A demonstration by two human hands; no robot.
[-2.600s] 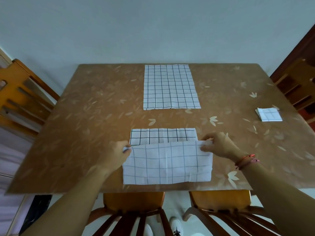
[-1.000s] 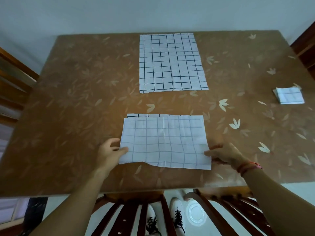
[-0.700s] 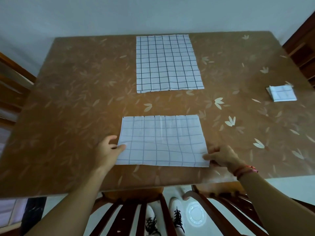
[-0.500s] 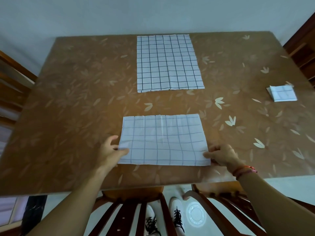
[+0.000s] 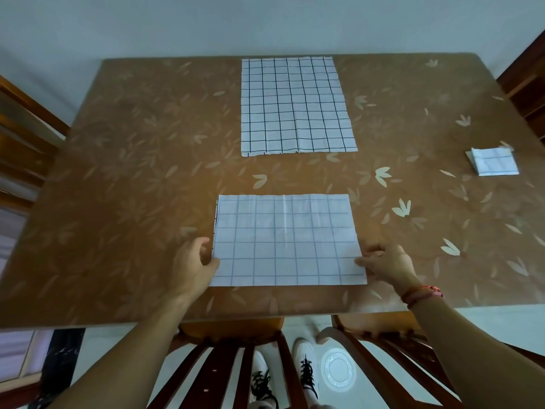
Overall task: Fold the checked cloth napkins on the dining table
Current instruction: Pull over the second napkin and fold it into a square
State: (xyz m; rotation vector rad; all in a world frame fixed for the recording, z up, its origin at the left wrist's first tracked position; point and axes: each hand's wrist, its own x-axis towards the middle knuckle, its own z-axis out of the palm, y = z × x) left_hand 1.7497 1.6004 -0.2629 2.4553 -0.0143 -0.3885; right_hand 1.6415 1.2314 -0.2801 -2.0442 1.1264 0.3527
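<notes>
A white checked napkin, folded in half with its faint side up, lies flat near the table's front edge. My left hand pinches its left edge near the front corner, thumb on top. My right hand pinches the right edge near the front corner. A second checked napkin lies unfolded and flat at the far middle of the table. A small folded napkin sits at the right side.
The brown leaf-patterned table spans the view. Wooden chairs stand at the left, at the far right and under the front edge. My shoes show on the floor.
The near half of the napkin was folded over onto the far half and laid flat. Both hands slid from the far corners back to the front corners; the cloth has settled smooth.
</notes>
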